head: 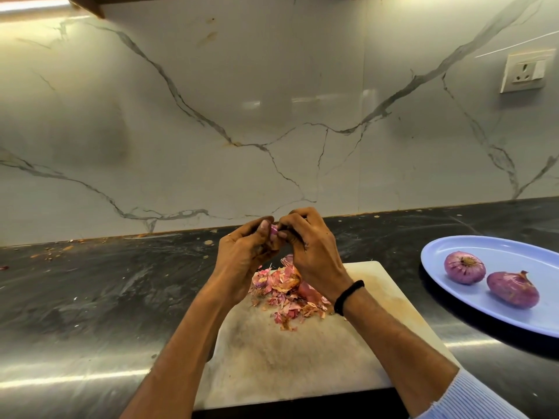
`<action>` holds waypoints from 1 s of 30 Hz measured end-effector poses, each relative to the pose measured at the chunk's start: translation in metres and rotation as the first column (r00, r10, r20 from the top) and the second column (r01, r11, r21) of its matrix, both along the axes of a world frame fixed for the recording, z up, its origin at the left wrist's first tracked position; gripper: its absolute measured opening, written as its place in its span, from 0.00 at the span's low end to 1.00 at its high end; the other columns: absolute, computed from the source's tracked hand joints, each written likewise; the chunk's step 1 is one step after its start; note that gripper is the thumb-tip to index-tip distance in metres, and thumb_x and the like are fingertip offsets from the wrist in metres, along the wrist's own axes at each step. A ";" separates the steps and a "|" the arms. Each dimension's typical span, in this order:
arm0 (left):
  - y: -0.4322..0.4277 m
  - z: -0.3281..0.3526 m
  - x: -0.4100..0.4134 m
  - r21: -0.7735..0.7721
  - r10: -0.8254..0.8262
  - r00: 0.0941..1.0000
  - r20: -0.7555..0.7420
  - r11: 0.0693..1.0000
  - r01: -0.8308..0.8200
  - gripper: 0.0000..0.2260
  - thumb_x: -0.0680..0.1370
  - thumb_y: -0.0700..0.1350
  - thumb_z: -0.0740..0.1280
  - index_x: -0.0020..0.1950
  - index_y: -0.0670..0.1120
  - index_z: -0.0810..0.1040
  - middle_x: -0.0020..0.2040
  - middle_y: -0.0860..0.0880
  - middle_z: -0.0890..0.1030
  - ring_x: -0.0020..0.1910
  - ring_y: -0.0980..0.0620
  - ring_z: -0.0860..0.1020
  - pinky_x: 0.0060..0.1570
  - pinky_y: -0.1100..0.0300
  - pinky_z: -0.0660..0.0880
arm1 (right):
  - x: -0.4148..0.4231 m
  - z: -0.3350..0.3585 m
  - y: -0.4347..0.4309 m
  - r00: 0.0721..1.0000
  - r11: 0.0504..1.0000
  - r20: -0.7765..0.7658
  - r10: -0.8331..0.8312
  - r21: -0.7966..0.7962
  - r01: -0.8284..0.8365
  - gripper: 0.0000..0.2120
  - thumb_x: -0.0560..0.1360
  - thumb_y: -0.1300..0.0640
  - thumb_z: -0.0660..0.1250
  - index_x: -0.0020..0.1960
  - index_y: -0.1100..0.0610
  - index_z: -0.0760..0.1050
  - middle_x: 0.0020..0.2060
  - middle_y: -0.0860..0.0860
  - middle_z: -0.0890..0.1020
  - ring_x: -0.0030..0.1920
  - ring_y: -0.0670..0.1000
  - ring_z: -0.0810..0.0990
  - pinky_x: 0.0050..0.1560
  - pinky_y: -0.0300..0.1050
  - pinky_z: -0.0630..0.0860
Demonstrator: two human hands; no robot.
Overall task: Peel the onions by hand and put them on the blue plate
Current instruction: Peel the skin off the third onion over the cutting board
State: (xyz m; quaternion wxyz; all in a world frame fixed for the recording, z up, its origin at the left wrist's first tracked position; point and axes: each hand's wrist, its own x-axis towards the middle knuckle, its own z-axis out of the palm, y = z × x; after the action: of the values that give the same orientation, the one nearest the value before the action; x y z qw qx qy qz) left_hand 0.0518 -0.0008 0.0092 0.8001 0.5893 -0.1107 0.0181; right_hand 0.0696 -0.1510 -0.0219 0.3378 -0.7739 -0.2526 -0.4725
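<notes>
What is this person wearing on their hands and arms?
No gloves on the left hand or right hand. A black band circles the right wrist; a light blue, finely striped sleeve covers that arm near the elbow. No left sleeve shows.

A cutting board (272, 358) lies on the surface (90, 297), peels (287, 297) heaped on its far half. Above them the left hand (242, 252) and right hand (308, 249) meet around an onion (273, 232). Right of the board, a plate (499, 252) holds 2 onions (464, 267).
</notes>
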 end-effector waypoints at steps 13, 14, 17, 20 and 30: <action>-0.002 0.004 -0.003 -0.085 -0.034 0.996 -0.081 0.996 0.027 0.12 0.80 0.43 0.64 0.59 0.41 0.82 0.50 0.43 0.86 0.49 0.45 0.85 0.45 0.54 0.83 | -0.004 0.004 0.002 0.999 0.998 -0.009 -0.042 0.047 0.043 0.13 0.76 0.69 0.55 0.55 0.64 0.76 0.50 0.56 0.76 0.48 0.40 0.70 0.52 0.23 0.70; -0.001 0.004 -0.003 -0.088 -0.034 0.996 -0.083 0.996 0.027 0.11 0.80 0.43 0.64 0.59 0.41 0.82 0.51 0.43 0.86 0.51 0.44 0.85 0.45 0.53 0.83 | -0.004 0.004 0.001 0.999 0.997 -0.013 -0.045 0.064 0.046 0.13 0.75 0.72 0.56 0.55 0.64 0.76 0.50 0.56 0.76 0.48 0.40 0.70 0.52 0.23 0.70; -0.001 0.004 -0.003 -0.100 -0.034 0.995 -0.090 0.995 0.025 0.12 0.80 0.42 0.64 0.59 0.40 0.82 0.53 0.41 0.85 0.55 0.39 0.83 0.46 0.53 0.83 | -0.003 0.004 0.001 0.999 0.993 -0.023 -0.042 0.108 0.044 0.14 0.74 0.76 0.58 0.54 0.65 0.75 0.49 0.52 0.75 0.48 0.39 0.70 0.52 0.23 0.69; -0.002 0.005 -0.003 -0.140 -0.044 0.993 -0.107 0.990 0.029 0.11 0.82 0.41 0.63 0.59 0.40 0.82 0.56 0.39 0.84 0.58 0.37 0.82 0.45 0.53 0.83 | -0.003 0.005 -0.001 0.998 0.983 -0.063 0.004 0.186 0.008 0.14 0.76 0.75 0.58 0.54 0.62 0.74 0.47 0.51 0.77 0.46 0.45 0.76 0.50 0.31 0.76; 0.000 0.006 0.001 -0.206 0.023 0.993 -0.118 0.977 -0.047 0.18 0.74 0.48 0.70 0.61 0.40 0.80 0.57 0.38 0.83 0.55 0.41 0.83 0.56 0.48 0.81 | -0.006 0.006 -0.004 0.985 0.967 -0.166 0.051 0.256 -0.007 0.15 0.76 0.70 0.67 0.60 0.58 0.75 0.55 0.53 0.78 0.53 0.48 0.79 0.55 0.33 0.76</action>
State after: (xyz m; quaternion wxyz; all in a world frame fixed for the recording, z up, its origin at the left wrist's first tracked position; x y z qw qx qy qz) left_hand 0.0526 -0.0006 0.0151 0.8620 0.5042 -0.0513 0.0096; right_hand 0.0638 -0.1552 -0.0156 0.4617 -0.7579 -0.1712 -0.4278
